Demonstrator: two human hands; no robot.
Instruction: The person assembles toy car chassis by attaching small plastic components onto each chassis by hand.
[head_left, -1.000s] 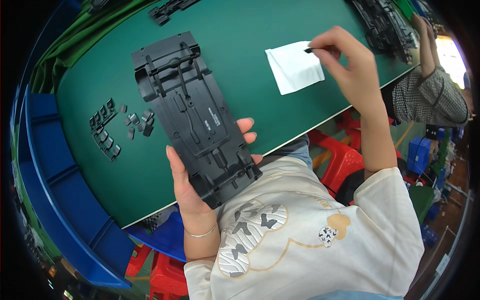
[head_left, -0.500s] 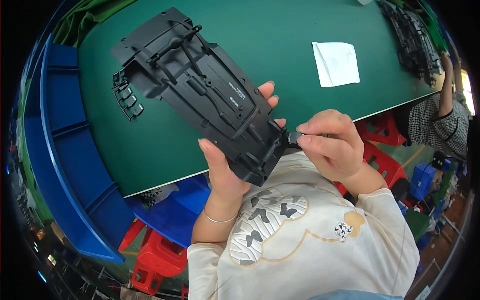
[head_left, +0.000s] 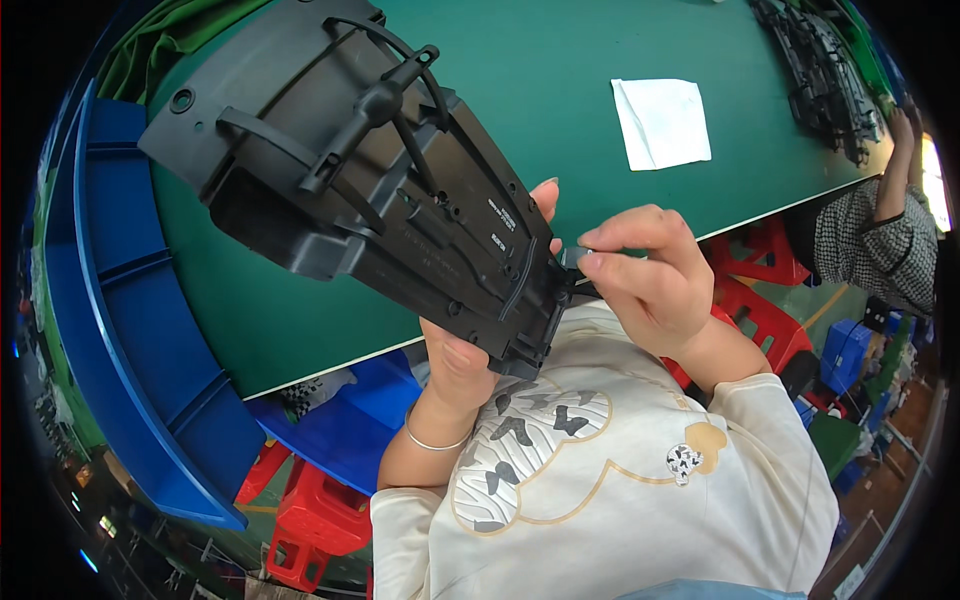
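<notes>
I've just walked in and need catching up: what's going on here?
A person's left hand holds a long black part over the edge of the green table. The right hand pinches a small grey piece by the part's near end; whether they touch is unclear. A white sheet lies beyond the right hand.

green tabletop point(head_left: 540, 60) | white flat packet point(head_left: 662, 125) | black molded parts point(head_left: 815, 85), far right

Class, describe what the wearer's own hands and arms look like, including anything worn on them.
Both the left hand and right hand are ungloved. A thin, silvery bracelet circles the left wrist; the right wrist shows none. The short sleeves are cream.
</notes>
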